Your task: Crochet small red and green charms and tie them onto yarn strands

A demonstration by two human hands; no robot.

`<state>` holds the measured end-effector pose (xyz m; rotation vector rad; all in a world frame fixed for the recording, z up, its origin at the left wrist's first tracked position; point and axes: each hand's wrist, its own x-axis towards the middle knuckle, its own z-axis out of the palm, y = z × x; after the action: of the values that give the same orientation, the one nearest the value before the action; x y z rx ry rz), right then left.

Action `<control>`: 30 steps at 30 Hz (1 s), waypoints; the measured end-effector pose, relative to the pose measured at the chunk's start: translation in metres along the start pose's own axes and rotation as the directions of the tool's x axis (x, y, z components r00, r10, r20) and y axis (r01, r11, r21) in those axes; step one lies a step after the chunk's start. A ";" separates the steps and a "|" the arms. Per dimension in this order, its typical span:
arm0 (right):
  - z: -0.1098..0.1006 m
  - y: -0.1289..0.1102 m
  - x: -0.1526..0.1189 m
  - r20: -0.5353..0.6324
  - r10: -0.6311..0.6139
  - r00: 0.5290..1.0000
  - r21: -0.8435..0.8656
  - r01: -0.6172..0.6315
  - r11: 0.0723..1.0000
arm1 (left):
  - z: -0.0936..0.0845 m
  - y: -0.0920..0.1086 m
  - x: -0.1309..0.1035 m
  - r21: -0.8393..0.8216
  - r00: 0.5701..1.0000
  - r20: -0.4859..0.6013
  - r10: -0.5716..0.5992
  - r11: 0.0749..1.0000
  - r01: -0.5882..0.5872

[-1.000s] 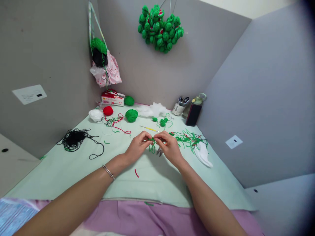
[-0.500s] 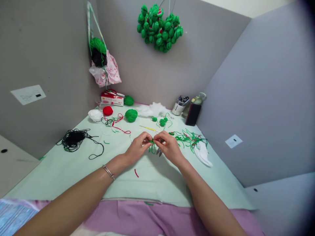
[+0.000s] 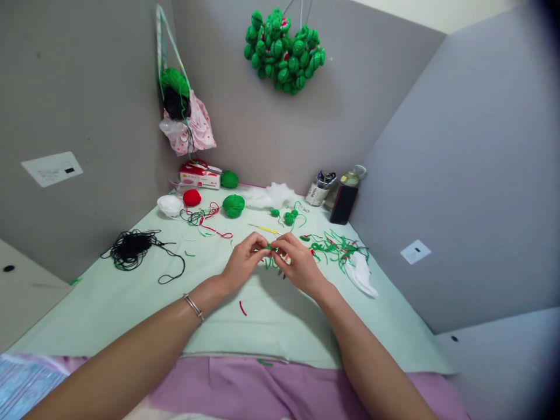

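Near the middle of the table, my left hand [image 3: 246, 256] and my right hand [image 3: 299, 261] meet fingertip to fingertip. Both pinch a small green yarn piece [image 3: 270, 248], mostly covered by the fingers. Short green strands hang or lie just below it. Dark metal tips [image 3: 282, 274], perhaps of scissors, show under my right hand; the rest is hidden. Just beyond the hands lies a yellow-handled crochet hook [image 3: 268, 230]. Small green crocheted balls [image 3: 289, 218] rest farther back, beside white stuffing [image 3: 273, 195].
Green yarn scraps [image 3: 336, 248] and a white cloth-like piece [image 3: 361, 275] lie right. Black yarn [image 3: 133, 248] is at left; green [image 3: 233, 205], red [image 3: 191, 198] and white [image 3: 170, 205] yarn balls sit behind. A phone [image 3: 343, 204] leans at back right. Green crocheted pieces [image 3: 289, 52] hang above.
My fingers have shifted slightly around the green yarn piece, the right hand's fingers spreading a little. Less of the dark metal tips and hanging strands shows now.
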<state>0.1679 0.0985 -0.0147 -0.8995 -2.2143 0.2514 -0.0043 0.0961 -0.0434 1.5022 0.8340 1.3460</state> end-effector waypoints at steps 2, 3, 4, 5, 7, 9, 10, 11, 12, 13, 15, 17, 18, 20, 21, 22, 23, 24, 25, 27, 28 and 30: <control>0.001 0.001 0.000 -0.005 0.011 1.000 0.015 -0.011 1.000 | -0.001 0.000 0.001 0.018 1.000 0.013 0.011 1.000 -0.011; 0.001 0.001 0.000 -0.013 0.014 1.000 0.028 -0.013 1.000 | -0.001 0.001 0.001 0.024 1.000 0.015 0.018 1.000 -0.019; 0.001 0.001 0.000 -0.021 0.019 1.000 0.043 -0.018 0.999 | -0.002 0.001 0.001 0.025 1.000 0.014 0.023 0.999 -0.024; 0.002 0.001 0.000 -0.031 0.027 0.999 0.060 -0.025 0.998 | -0.002 0.001 0.002 0.019 1.000 0.011 0.025 0.999 -0.026; 0.002 0.000 0.000 -0.064 0.055 0.996 0.097 -0.048 0.994 | -0.003 0.002 0.002 0.002 1.000 -0.002 0.027 1.000 -0.027; 0.002 0.001 0.001 -0.092 0.102 0.991 0.137 -0.089 0.987 | -0.004 0.001 0.002 0.001 0.999 -0.022 0.034 0.999 -0.034; 0.002 0.001 0.001 -0.098 0.129 0.987 0.150 -0.113 0.982 | -0.004 0.001 0.003 0.008 0.998 -0.035 0.044 0.999 -0.043; 0.002 0.002 0.001 -0.099 0.153 0.983 0.155 -0.137 0.978 | -0.004 0.001 0.003 0.018 0.997 -0.049 0.054 0.998 -0.053; 0.002 0.003 0.001 -0.092 0.174 0.980 0.152 -0.159 0.976 | -0.004 0.000 0.003 0.028 0.996 -0.061 0.064 0.998 -0.063; 0.002 0.003 0.001 -0.081 0.187 0.979 0.144 -0.174 0.974 | -0.004 0.000 0.003 0.032 0.995 -0.067 0.070 0.997 -0.068; 0.003 0.004 0.000 -0.067 0.194 0.979 0.132 -0.184 0.974 | -0.003 -0.001 0.003 0.030 0.995 -0.065 0.076 0.997 -0.074; 0.004 0.004 0.001 -0.066 0.196 0.978 0.140 -0.185 0.973 | -0.003 -0.001 0.003 0.030 0.994 -0.059 0.088 0.996 -0.087; 0.004 0.003 0.001 -0.070 0.201 0.977 0.147 -0.189 0.971 | -0.003 -0.001 0.003 0.031 0.993 -0.057 0.099 0.995 -0.097; 0.003 0.001 0.002 -0.079 0.214 0.974 0.160 -0.199 0.967 | -0.003 -0.001 0.002 0.042 0.991 -0.058 0.123 0.992 -0.121; 0.002 -0.001 0.002 -0.078 0.220 0.972 0.163 -0.205 0.965 | -0.003 -0.001 0.003 0.052 0.989 -0.059 0.133 0.990 -0.130; 0.001 -0.002 0.002 -0.077 0.225 0.971 0.163 -0.210 0.964 | -0.004 -0.001 0.003 0.065 0.988 -0.064 0.139 0.989 -0.135; 0.000 -0.004 0.003 -0.075 0.228 0.971 0.165 -0.214 0.963 | -0.004 -0.001 0.003 0.079 0.987 -0.072 0.143 0.987 -0.137; 0.000 -0.005 0.003 -0.074 0.230 0.970 0.166 -0.215 0.962 | -0.004 -0.001 0.003 0.091 0.986 -0.083 0.144 0.986 -0.136; -0.001 -0.007 0.003 -0.072 0.230 0.970 0.168 -0.216 0.962 | -0.005 -0.001 0.004 0.099 0.985 -0.095 0.145 0.986 -0.135; -0.003 -0.009 0.003 -0.065 0.226 0.972 0.174 -0.211 0.962 | -0.005 -0.002 0.004 0.098 0.984 -0.112 0.141 0.987 -0.131; -0.003 -0.010 0.002 -0.060 0.221 0.973 0.178 -0.207 0.962 | -0.006 -0.002 0.005 0.093 0.983 -0.116 0.139 0.987 -0.129; -0.004 -0.011 0.002 -0.047 0.213 0.976 0.187 -0.200 0.962 | -0.006 -0.004 0.005 0.087 0.984 -0.120 0.133 0.989 -0.123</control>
<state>0.1635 0.0913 -0.0060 -1.0225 -1.9995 0.5060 -0.0090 0.1032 -0.0452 1.5671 0.8916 1.5311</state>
